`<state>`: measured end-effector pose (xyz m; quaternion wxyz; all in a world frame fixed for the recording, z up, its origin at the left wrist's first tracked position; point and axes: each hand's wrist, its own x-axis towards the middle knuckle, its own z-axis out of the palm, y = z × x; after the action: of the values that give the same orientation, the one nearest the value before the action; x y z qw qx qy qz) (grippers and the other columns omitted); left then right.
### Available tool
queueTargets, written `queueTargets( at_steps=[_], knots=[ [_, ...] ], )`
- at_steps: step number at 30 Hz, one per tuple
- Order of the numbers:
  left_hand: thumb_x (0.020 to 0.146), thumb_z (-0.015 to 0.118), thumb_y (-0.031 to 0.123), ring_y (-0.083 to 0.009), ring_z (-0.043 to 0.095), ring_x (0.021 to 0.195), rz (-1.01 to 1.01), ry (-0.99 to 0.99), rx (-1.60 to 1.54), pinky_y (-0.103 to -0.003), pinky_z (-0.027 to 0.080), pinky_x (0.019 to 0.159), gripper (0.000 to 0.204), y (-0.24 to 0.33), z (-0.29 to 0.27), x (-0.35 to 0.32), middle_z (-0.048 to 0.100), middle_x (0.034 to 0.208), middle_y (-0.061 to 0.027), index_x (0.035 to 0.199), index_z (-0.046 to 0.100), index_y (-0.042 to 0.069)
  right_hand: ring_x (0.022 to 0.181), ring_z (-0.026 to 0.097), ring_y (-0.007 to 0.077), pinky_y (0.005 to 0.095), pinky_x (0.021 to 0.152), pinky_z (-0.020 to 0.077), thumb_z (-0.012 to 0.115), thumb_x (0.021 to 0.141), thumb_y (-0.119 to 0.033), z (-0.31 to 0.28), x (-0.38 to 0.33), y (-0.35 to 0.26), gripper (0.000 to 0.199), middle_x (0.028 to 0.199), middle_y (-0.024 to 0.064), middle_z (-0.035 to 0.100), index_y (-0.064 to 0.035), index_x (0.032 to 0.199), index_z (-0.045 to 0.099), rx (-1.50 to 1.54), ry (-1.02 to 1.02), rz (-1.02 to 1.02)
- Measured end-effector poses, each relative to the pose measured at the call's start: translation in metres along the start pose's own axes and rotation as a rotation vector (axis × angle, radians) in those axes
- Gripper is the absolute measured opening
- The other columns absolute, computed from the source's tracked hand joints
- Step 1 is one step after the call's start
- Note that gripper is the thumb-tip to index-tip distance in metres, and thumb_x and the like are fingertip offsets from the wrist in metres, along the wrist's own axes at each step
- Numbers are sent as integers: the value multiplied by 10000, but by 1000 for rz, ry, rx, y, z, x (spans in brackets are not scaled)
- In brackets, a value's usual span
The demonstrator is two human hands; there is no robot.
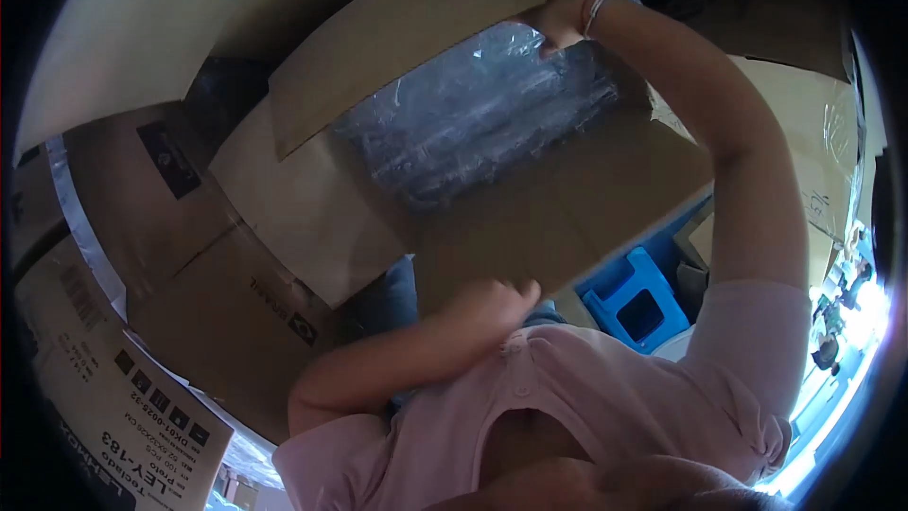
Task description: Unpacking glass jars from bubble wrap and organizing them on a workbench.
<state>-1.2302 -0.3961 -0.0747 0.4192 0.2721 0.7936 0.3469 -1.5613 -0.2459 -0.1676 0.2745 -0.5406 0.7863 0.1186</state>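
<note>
An open cardboard box (558, 213) tilts in front of me, its flaps spread. Crumpled clear plastic wrap (482, 114) covers what lies inside, and I cannot make out the contents beneath. My right hand (565, 21) reaches to the far side, fingers closed at the edge of the raised far flap (426, 33), with the thumb over the plastic. A light band circles that wrist. Close to my body, my left hand (506, 303) is curled against the edge of the near flap; its fingertips are partly hidden.
Closed brown cartons (218, 293) stand at the left, with a printed carton (123, 407) at lower left. A blue plastic stool (643, 308) is below the box on the right. More cardboard (794, 123) leans beyond my right arm.
</note>
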Motion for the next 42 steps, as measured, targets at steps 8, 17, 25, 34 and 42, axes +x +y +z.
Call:
queueTargets(
  at_steps=[8, 17, 25, 34, 42],
  knots=[
    [771, 567, 94, -352, 556, 905, -15, 694, -73, -464, 440, 745, 145, -124, 2, 72, 566, 931, -175, 902, 551, 33, 1184, 488, 332, 432, 990, 379, 711, 735, -311, 97, 35, -21, 580, 1256, 126, 535, -80, 1228, 510, 33, 326, 102],
    [770, 678, 406, -302, 422, 1230, -674, 553, 192, -392, 326, 1034, 620, -348, -59, 26, 481, 1322, -120, 1269, 505, 82, 1186, 478, 352, 436, 1005, 363, 733, 695, -428, 76, -22, 14, 750, 1242, 207, 521, -44, 1282, 467, 129, 287, 179],
    [720, 712, 361, -298, 467, 1188, -676, 654, 389, -385, 356, 1006, 641, -360, -60, 35, 523, 1275, -114, 1268, 507, 97, 1227, 439, 349, 427, 1036, 346, 705, 655, -131, 128, -13, 46, 809, 1297, 219, 481, -73, 1379, 348, 48, 189, 395],
    [694, 717, 310, -352, 509, 1133, -453, 545, 183, -433, 409, 958, 754, -206, -38, 16, 523, 1226, -211, 1324, 406, 36, 1258, 407, 313, 413, 1071, 304, 787, 650, -194, 102, -118, 20, 819, 1356, 168, 443, -102, 1366, 398, 335, 250, 209],
    [780, 675, 266, -429, 527, 1065, -399, 302, 200, -452, 450, 900, 730, -193, 43, 44, 407, 1306, -289, 1386, 319, 69, 1360, 260, 299, 428, 1116, 234, 668, 816, -306, 161, -125, -13, 688, 1437, 111, 349, -140, 1402, 348, 298, 100, 109]
  ],
)
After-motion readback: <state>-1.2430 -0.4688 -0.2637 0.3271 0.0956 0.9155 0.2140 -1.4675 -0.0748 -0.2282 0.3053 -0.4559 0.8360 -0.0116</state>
